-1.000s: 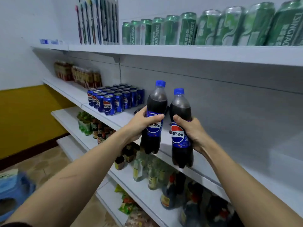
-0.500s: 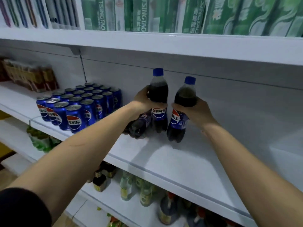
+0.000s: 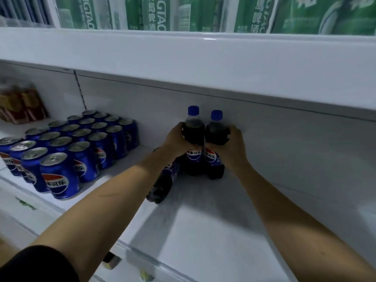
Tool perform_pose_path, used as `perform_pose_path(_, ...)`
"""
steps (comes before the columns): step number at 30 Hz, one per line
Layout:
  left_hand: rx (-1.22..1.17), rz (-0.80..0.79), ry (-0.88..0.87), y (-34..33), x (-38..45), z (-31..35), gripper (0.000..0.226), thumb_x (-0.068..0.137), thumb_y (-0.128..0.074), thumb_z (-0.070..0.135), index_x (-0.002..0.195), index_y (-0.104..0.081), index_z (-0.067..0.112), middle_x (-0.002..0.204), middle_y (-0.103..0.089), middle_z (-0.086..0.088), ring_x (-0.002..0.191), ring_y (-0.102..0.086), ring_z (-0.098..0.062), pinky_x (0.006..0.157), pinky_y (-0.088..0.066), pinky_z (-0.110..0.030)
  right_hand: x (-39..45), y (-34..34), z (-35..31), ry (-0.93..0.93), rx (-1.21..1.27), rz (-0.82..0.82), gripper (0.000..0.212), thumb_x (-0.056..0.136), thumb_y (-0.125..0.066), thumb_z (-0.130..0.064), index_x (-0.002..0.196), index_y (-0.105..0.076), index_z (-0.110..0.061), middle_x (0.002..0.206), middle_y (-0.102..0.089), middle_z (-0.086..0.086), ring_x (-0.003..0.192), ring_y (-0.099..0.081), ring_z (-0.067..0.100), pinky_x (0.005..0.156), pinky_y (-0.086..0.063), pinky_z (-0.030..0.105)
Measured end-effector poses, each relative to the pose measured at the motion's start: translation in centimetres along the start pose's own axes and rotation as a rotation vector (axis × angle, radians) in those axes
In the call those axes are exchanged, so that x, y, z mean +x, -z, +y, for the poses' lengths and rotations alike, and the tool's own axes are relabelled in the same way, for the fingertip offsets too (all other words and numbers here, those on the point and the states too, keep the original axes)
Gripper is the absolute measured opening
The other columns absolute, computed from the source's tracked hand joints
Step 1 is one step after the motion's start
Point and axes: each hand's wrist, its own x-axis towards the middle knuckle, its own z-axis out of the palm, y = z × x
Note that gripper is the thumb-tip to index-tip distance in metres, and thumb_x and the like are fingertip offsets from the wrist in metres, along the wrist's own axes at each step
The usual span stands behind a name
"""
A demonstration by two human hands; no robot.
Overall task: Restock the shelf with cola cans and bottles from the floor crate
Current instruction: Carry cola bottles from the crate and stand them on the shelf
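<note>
Two cola bottles with blue caps stand side by side at the back of the white shelf (image 3: 213,224). My left hand (image 3: 177,142) grips the left bottle (image 3: 194,131) around its upper body. My right hand (image 3: 231,148) grips the right bottle (image 3: 216,135) the same way. Both bottles are upright with their bases on the shelf. A third cola bottle (image 3: 162,184) lies on its side under my left wrist, partly hidden by my forearm. A block of several blue cola cans (image 3: 67,149) stands to the left. The floor crate is out of view.
The shelf above (image 3: 203,53) hangs low over the bottle caps and carries green beer cans (image 3: 154,13). Red-and-gold packs (image 3: 20,106) sit at the far left. Bare shelf surface extends right of the bottles. Lower shelves with small bottles show at the bottom edge.
Both hands carried the two bottles deeper into the shelf and set them down upright against the back wall. The camera moved closer.
</note>
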Motion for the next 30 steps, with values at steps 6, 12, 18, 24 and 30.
perform_pose_path(6,0.037,-0.036,-0.052,-0.7,2.4,-1.5,0.081,0.065,-0.091,0.01,0.135,-0.05,0.011,0.126,-0.063,-0.008,0.119,-0.059,-0.028,0.102,-0.048,-0.042,1.8,-0.6,2.5,-0.023,0.073,-0.014,0.081,0.053,-0.083,-0.045,0.122,-0.052,-0.015,0.123,-0.056,0.009,0.11,-0.062,0.025,0.092,-0.055,0.049)
perform_pose_path(12,0.146,-0.155,-0.106,-0.4,4.1,-1.8,0.079,0.069,-0.089,0.014,0.135,-0.045,0.013,0.129,-0.059,-0.006,0.12,-0.057,-0.027,0.102,-0.05,-0.047,1.3,-0.3,2.3,-0.032,0.01,0.008,0.071,0.072,-0.087,-0.021,0.128,-0.045,-0.008,0.127,-0.057,0.01,0.117,-0.058,0.024,0.098,-0.051,0.042)
perform_pose_path(18,0.192,-0.244,-0.109,-0.1,4.1,-1.6,0.085,0.077,-0.083,0.013,0.144,-0.03,0.008,0.137,-0.053,-0.012,0.126,-0.052,-0.027,0.097,-0.044,-0.032,0.9,-0.9,1.2,-0.081,-0.097,0.019,0.07,0.077,-0.084,-0.022,0.128,-0.04,-0.005,0.131,-0.056,0.014,0.119,-0.058,0.03,0.098,-0.05,0.049)
perform_pose_path(24,0.146,-0.25,-0.075,0.7,2.8,-1.4,0.093,0.08,-0.081,0.017,0.151,-0.021,0.006,0.143,-0.047,-0.017,0.131,-0.048,-0.034,0.101,-0.043,-0.037,-0.9,-0.3,-0.7,-0.221,-0.198,0.001,0.091,0.079,-0.083,-0.033,0.146,-0.029,-0.002,0.145,-0.04,0.02,0.13,-0.047,0.037,0.105,-0.043,0.051)
perform_pose_path(30,0.026,-0.098,-0.25,2.1,-1.9,-1.5,0.081,0.095,-0.063,0.039,0.157,-0.018,0.013,0.158,-0.03,-0.01,0.145,-0.029,-0.027,0.118,-0.027,-0.04,-5.9,-0.5,-2.7,-0.319,-0.169,0.114,0.079,0.093,-0.067,-0.034,0.153,-0.024,-0.005,0.153,-0.035,0.018,0.136,-0.042,0.031,0.109,-0.04,0.041)
